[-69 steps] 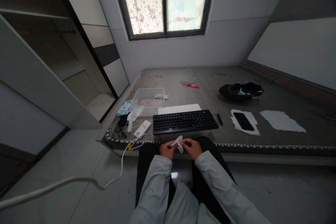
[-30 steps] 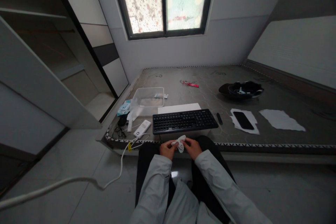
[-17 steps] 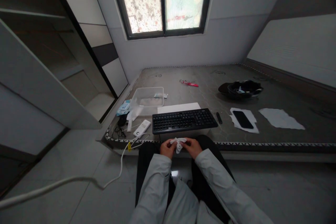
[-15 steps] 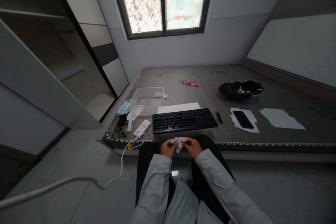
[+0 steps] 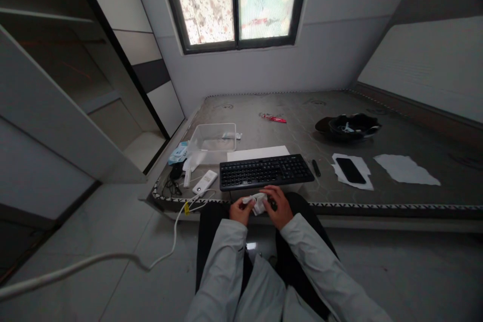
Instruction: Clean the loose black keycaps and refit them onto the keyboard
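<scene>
A crumpled white tissue is held between my two hands, just in front of the mattress edge and above my lap. My left hand pinches its left side between thumb and fingers. On the other side, my right hand has its fingers curled around the tissue, thumb against it. Directly beyond them lies a black keyboard, partly resting on a white sheet. Neither hand touches the keyboard.
Left of the keyboard are a white power strip with its cable and a clear plastic box. To the right lie a small black stick-shaped object, a phone on white paper, another paper sheet and a black cap.
My right hand has shifted its fingers up and over the tissue, which looks more bunched and turned. My left hand keeps its pinch, nearly in the same place.
</scene>
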Motion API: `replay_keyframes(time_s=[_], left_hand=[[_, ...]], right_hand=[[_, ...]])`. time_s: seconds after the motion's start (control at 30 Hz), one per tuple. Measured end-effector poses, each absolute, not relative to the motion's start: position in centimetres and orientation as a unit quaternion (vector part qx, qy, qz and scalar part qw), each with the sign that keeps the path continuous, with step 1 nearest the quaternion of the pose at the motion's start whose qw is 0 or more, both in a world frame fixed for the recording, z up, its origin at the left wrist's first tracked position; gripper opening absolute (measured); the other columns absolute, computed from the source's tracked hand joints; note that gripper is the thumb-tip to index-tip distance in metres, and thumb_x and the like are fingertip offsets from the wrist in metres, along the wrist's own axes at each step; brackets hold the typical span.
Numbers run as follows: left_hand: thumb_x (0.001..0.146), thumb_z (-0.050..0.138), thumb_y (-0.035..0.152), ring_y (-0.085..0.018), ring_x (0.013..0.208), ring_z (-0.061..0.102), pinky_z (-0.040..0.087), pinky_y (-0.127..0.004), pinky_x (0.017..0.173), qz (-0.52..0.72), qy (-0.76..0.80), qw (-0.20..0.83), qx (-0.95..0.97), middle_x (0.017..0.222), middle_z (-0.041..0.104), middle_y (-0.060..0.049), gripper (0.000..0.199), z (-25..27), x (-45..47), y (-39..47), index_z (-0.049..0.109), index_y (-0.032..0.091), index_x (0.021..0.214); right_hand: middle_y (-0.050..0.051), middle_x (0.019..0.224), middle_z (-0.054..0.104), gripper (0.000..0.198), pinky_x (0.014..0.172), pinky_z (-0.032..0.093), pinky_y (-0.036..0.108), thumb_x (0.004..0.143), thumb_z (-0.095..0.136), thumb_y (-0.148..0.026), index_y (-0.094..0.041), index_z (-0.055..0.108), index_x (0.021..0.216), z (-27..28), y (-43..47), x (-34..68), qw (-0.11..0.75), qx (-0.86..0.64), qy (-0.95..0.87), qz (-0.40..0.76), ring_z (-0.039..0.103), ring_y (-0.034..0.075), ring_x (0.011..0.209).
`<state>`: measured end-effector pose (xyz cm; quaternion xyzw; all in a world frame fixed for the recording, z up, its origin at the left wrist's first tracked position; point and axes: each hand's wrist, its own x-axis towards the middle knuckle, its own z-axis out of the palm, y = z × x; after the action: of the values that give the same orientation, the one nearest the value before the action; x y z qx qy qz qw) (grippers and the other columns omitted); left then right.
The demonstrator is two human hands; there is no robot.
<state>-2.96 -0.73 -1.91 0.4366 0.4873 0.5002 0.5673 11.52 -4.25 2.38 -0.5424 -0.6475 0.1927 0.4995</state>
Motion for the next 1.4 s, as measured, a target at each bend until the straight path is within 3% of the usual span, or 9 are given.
replay_keyframes(time_s=[0.17,0.4,0.57,0.87,1.2,1.4], left_hand=[[0.051,0.074,0.036,-0.016,0.061,0.062,0.048,-0.022,0.053,0.496,0.473,0.593,0.422,0.069,0.069,-0.005,0.038,-1.3,-3.0,-0.8,0.068,0.011,0.079],[0.046,0.077,0.034,-0.014,0.057,0.059,0.046,-0.022,0.05,0.493,0.459,0.62,0.403,0.065,0.068,-0.004,0.038,-0.8,-2.9,-0.8,0.07,0.01,0.074],[0.045,0.078,0.036,-0.016,0.059,0.06,0.046,-0.022,0.05,0.48,0.471,0.613,0.413,0.065,0.069,-0.005,0.038,-1.0,-2.9,-0.9,0.07,0.011,0.072],[0.046,0.077,0.04,-0.015,0.056,0.059,0.045,-0.021,0.045,0.45,0.457,0.651,0.406,0.066,0.069,-0.006,0.043,-0.6,-3.2,-0.8,0.07,0.01,0.076],[0.046,0.076,0.043,-0.01,0.047,0.055,0.04,-0.017,0.039,0.486,0.491,0.614,0.382,0.061,0.067,-0.003,0.046,-1.2,-3.0,-0.6,0.068,0.01,0.077],[0.045,0.076,0.043,-0.008,0.041,0.05,0.035,-0.016,0.034,0.483,0.482,0.627,0.375,0.054,0.063,-0.002,0.044,-1.4,-3.0,-0.6,0.068,0.01,0.074]], right_hand=[[0.006,0.098,0.053,0.015,0.084,0.042,0.035,0.075,0.057,-0.026,-0.025,0.069,0.084,1.6,-3.9,11.6,0.463,-0.564,-0.672,0.128,0.051,0.021,0.094],[0.004,0.093,0.057,0.019,0.079,0.043,0.034,0.069,0.063,-0.027,-0.026,0.068,0.087,0.8,-3.6,12.0,0.433,-0.574,-0.683,0.125,0.054,0.02,0.09],[0.001,0.077,0.062,0.023,0.068,0.044,0.029,0.071,0.061,-0.027,-0.025,0.065,0.094,1.0,-3.8,11.8,0.407,-0.568,-0.693,0.18,0.057,0.016,0.07],[0.003,0.082,0.064,0.026,0.064,0.046,0.026,0.073,0.059,-0.031,-0.023,0.064,0.098,1.6,-4.1,11.7,0.46,-0.541,-0.66,0.245,0.058,0.015,0.071],[0.001,0.071,0.065,0.026,0.059,0.046,0.026,0.063,0.066,-0.039,-0.019,0.06,0.079,0.9,-3.7,11.6,0.502,-0.582,-0.574,0.283,0.058,0.015,0.061],[0.003,0.074,0.067,0.031,0.063,0.048,0.028,0.063,0.065,-0.04,-0.02,0.063,0.087,0.5,-3.5,11.6,0.51,-0.58,-0.546,0.324,0.062,0.017,0.069]])
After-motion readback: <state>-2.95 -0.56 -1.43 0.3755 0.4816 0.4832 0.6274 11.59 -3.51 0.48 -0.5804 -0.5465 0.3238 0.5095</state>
